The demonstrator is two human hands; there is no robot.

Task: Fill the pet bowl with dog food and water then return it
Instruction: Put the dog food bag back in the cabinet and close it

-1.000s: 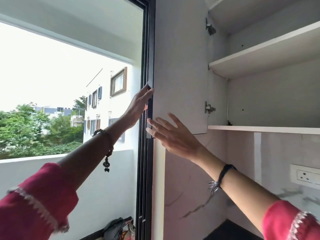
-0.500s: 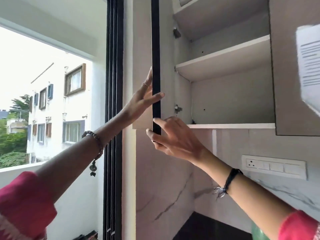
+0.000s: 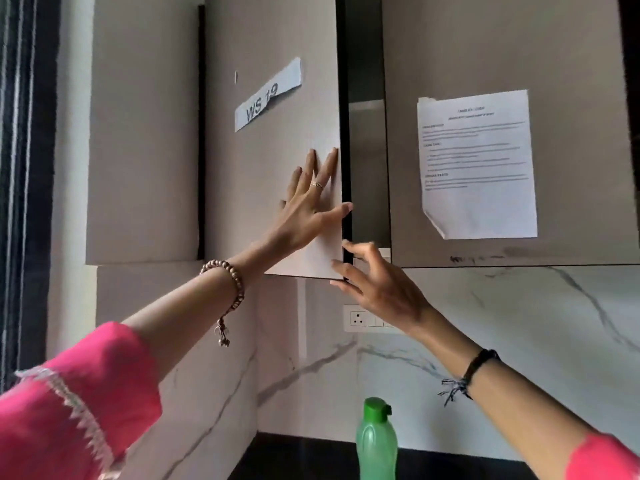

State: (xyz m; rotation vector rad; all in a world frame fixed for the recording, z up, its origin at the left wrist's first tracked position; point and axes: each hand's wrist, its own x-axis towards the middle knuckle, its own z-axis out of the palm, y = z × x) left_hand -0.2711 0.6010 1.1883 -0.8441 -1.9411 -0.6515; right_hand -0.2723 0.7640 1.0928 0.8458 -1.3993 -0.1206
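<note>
A beige wall-cabinet door with a paper label reading "WS 19" stands nearly closed, a narrow dark gap left at its right edge. My left hand presses flat on the door's face, fingers straight, thumb at the edge. My right hand hovers at the door's lower right corner with fingers spread and relaxed, touching or nearly touching the edge. A green water bottle with a flip cap stands on the dark counter below. No pet bowl or dog food is in view.
A second cabinet door on the right carries a printed sheet. A white wall socket sits on the marble backsplash under the cabinets. A dark window frame runs down the left side.
The cabinet door has swung from wide open to nearly closed. My left hand went from holding its edge to pressing on its front. The view turned right, away from the window.
</note>
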